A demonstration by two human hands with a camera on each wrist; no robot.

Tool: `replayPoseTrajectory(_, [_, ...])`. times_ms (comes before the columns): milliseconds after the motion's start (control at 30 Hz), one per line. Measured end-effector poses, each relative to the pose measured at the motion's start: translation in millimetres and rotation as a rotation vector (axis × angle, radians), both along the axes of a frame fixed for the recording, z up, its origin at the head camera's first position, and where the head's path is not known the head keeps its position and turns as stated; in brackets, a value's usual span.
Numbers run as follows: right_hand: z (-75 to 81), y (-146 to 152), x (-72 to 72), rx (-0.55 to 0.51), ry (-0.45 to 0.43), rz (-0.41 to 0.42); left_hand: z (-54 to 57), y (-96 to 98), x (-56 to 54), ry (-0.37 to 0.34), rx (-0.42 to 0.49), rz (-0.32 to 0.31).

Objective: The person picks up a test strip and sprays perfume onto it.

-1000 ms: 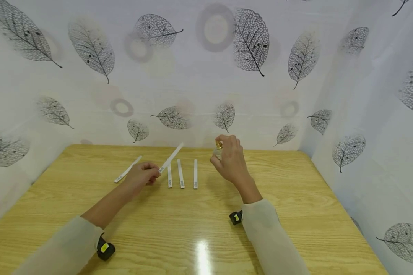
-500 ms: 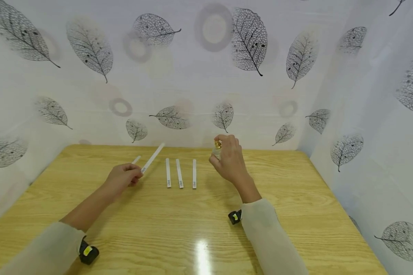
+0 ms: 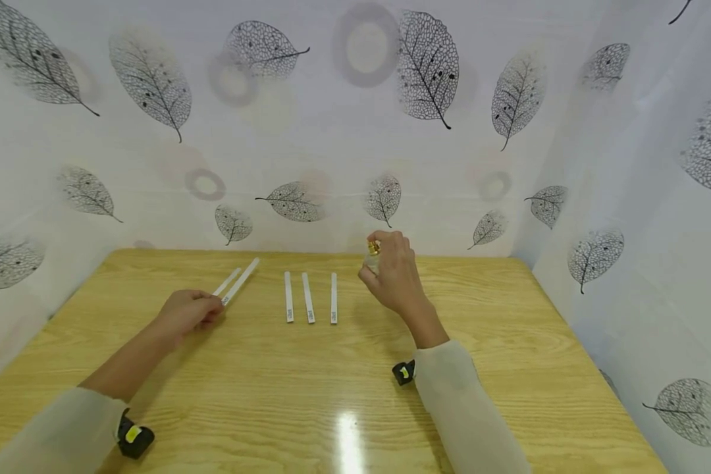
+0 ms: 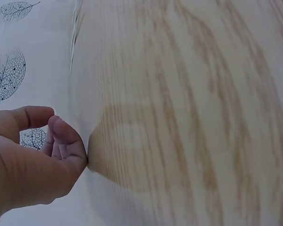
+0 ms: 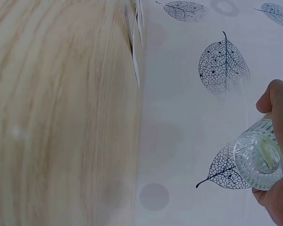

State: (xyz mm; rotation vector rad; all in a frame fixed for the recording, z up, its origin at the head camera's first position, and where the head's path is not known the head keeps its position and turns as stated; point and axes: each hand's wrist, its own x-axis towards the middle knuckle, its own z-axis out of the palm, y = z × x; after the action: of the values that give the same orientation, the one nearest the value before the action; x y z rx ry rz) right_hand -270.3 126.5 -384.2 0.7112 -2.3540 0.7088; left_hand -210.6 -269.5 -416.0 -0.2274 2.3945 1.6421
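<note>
At the left of the table, my left hand (image 3: pixel 186 311) pinches the lower end of a white paper strip (image 3: pixel 240 282) with small dark print. The strip slants up to the right, beside another white strip (image 3: pixel 226 281) partly hidden by the hand. In the left wrist view the left hand (image 4: pixel 42 157) shows thumb and finger together; the strip cannot be made out there. My right hand (image 3: pixel 394 273) grips a small clear glass perfume bottle with a gold spray top (image 3: pixel 373 248), a finger on the top. The bottle's ribbed glass base (image 5: pixel 259 157) shows in the right wrist view.
Three more white strips lie apart in a row: a left one (image 3: pixel 289 297), a middle one (image 3: pixel 309 298) and a right one (image 3: pixel 334 299). The wooden table (image 3: pixel 308 395) meets a leaf-printed white cloth (image 3: pixel 332 131) behind and at the sides.
My left hand has moved left and lower with its strip, away from the row of three and next to the strip at the left. The right hand with the bottle has hardly moved.
</note>
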Motion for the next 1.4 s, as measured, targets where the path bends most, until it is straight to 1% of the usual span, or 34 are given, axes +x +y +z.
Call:
replayPoseTrajectory(167, [-0.5,0.1,-0.1,0.006,-0.007,-0.001,1.8,-1.1,0.2,-0.033,0.029,0.0])
replayPoseTrajectory(333, [-0.7,0.5,-0.5,0.011,-0.013,0.001,2.7,-1.5,1.1,-0.065,0.036,-0.014])
replayPoseTrajectory(633, [1.4,0.9,-0.2,0.011,-0.011,0.005,6.0,-1.1,1.0,-0.092,0.044,-0.012])
replayPoseTrajectory(867, [0.2,1.1,-0.2,0.015,-0.036,0.02,7.5,-2.4,2.0,-0.08,0.003,-0.01])
replayPoseTrajectory(1067, [1.4,0.7,0.5,0.016,-0.031,0.024,13.0,-2.2,3.5,-0.048,0.008,-0.032])
replayPoseTrajectory(1200, [2.4,0.7,0.3,0.016,-0.028,0.024,14.6,0.1,1.3,-0.043,0.009,-0.048])
replayPoseTrajectory(1400, [1.6,0.1,0.1,0.021,-0.028,0.026,13.5,10.4,-5.2,-0.039,0.031,-0.044])
